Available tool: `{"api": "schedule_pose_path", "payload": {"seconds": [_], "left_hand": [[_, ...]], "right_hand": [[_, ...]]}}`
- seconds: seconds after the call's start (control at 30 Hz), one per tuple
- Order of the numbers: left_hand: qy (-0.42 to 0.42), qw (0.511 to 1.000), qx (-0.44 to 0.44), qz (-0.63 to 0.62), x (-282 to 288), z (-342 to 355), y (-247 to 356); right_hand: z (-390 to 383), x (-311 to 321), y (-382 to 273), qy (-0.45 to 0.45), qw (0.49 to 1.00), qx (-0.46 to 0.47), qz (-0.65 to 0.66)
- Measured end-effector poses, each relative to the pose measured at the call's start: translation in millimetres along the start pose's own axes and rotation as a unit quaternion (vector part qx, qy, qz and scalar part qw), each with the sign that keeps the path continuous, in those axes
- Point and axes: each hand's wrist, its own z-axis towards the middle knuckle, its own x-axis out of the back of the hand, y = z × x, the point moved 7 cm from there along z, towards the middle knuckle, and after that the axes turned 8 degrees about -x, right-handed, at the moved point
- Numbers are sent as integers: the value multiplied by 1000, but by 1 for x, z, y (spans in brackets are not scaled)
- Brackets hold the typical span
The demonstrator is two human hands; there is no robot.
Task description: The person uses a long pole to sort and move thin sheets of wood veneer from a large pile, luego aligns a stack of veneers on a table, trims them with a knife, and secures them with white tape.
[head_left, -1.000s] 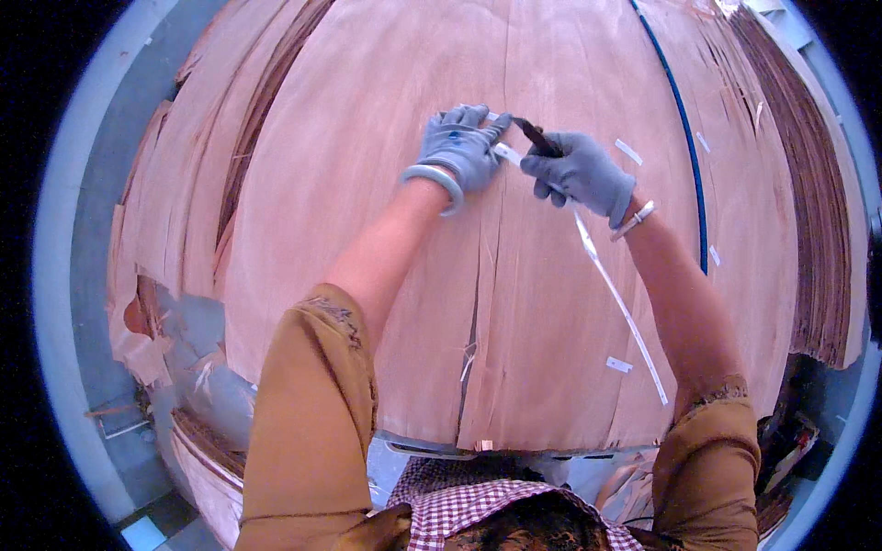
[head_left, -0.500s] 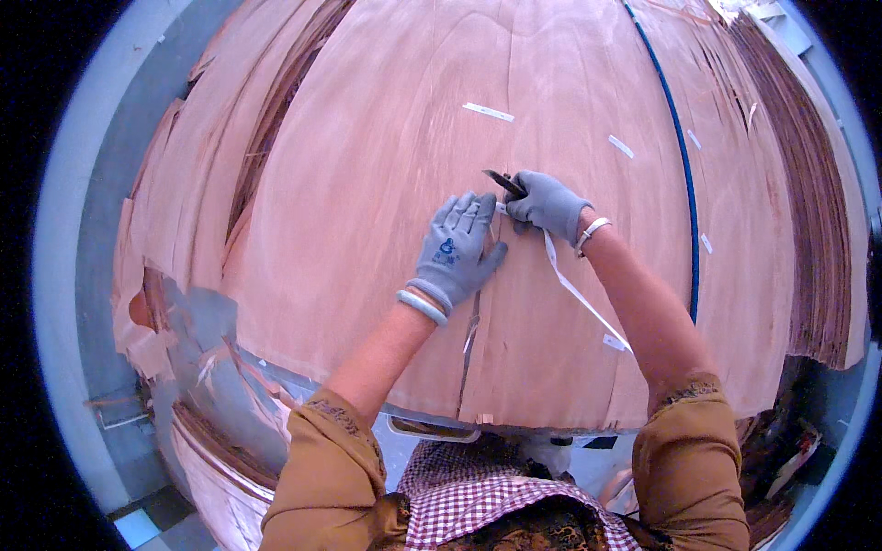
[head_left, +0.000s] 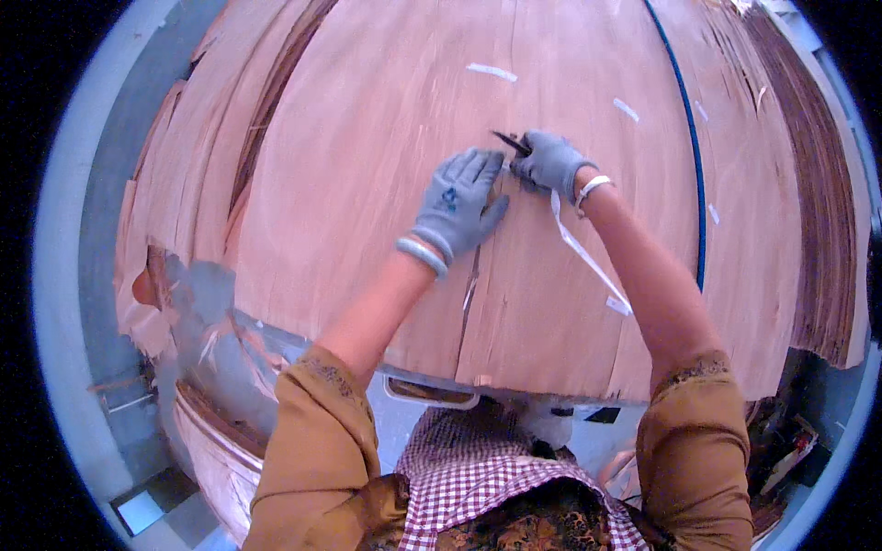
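Observation:
My left hand (head_left: 457, 204), in a grey glove, lies flat on a large pinkish-brown wood veneer sheet (head_left: 358, 184), fingers stretched out beside a narrow lengthwise split (head_left: 471, 294). Just right of its fingertips, my right hand (head_left: 553, 165), gloved too, is closed around a small dark knife (head_left: 511, 143) whose blade points to the upper left. From under the right hand a long white tape strip (head_left: 581, 250) trails toward my right forearm. A small bit of white shows between the two hands; its full shape is hidden by the fingers.
Short white tape pieces (head_left: 492, 72) are scattered on the sheet. A dark blue cord (head_left: 691, 138) runs lengthwise on the right. Stacked veneer edges (head_left: 822, 202) stand at far right, and ragged veneer strips (head_left: 197, 174) lie to the left. A metal-rimmed opening (head_left: 430, 393) sits below the near edge.
The whole scene, hands included, has shifted upward in the picture. Both hands keep nearly the same place on the veneer, and the knife stays in my right hand.

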Motion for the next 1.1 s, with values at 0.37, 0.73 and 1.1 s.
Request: {"api": "schedule_pose_path", "payload": {"seconds": [0.37,0.73,1.1], "left_hand": [[-117,990,-10,81,-4,11,3],[-48,996,-37,58,-9,-4,-7],[36,992,-79,-96,73,-127,96]], "right_hand": [[-38,-4,28,-7,984,-32,178],[-243,-33,68,-127,948,-12,291],[-638,-280,239,-349,808,-411,236]]}}
